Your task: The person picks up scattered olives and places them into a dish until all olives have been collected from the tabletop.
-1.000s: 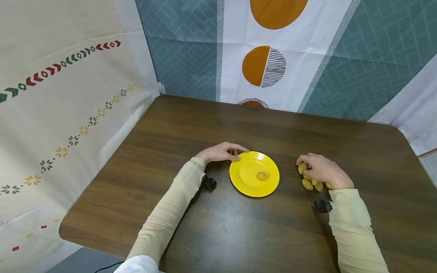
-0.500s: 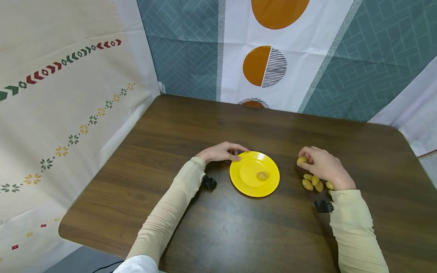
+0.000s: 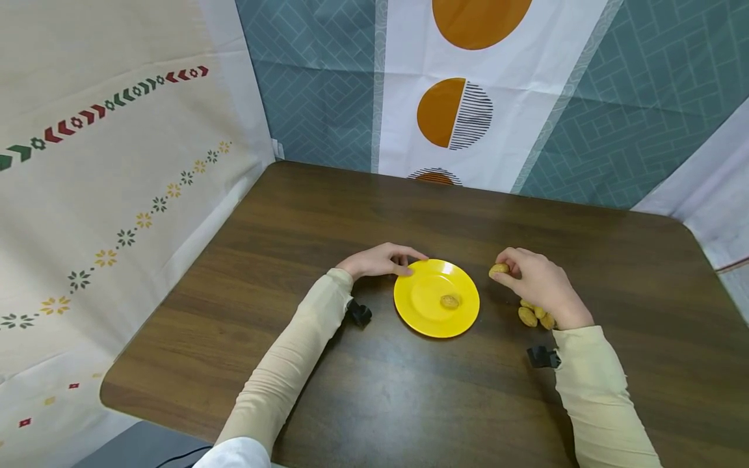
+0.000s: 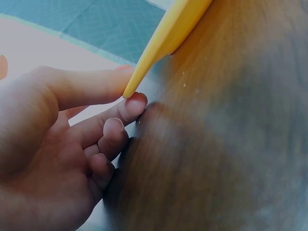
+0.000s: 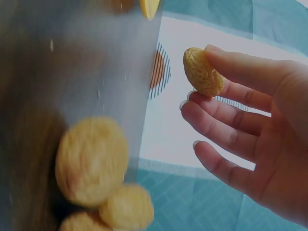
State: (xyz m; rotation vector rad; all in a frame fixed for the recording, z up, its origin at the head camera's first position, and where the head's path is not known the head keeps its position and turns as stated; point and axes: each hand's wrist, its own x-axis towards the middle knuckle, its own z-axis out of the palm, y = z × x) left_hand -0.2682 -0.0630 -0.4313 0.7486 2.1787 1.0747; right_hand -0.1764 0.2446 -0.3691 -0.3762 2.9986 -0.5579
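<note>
My left hand (image 3: 380, 261) pinches the left rim of a yellow plate (image 3: 412, 318) between thumb and fingers; the left wrist view shows the thumb on top of the rim and a finger beneath. On the plate lies one wrinkled yellow oval piece (image 3: 449, 301), like a nut or dried fruit. To the plate's right, above the table, my right hand (image 3: 538, 279) holds a similar wrinkled oval piece (image 5: 201, 72) between thumb and fingertips. Below that hand, several more oval pieces (image 3: 527, 316) lie in a small group, partly hidden by it.
Everything stands on a dark wooden table (image 3: 363, 208) with rounded corners. Patterned cloths hang behind it (image 3: 316, 97) and along its left side (image 3: 117, 214). A black wrist camera (image 3: 358, 314) sits at the left wrist, another black camera (image 3: 543, 357) at the right.
My right hand has picked one oval piece from the group, lifted it, and moved left toward the plate. The left hand and the plate have stayed in place.
</note>
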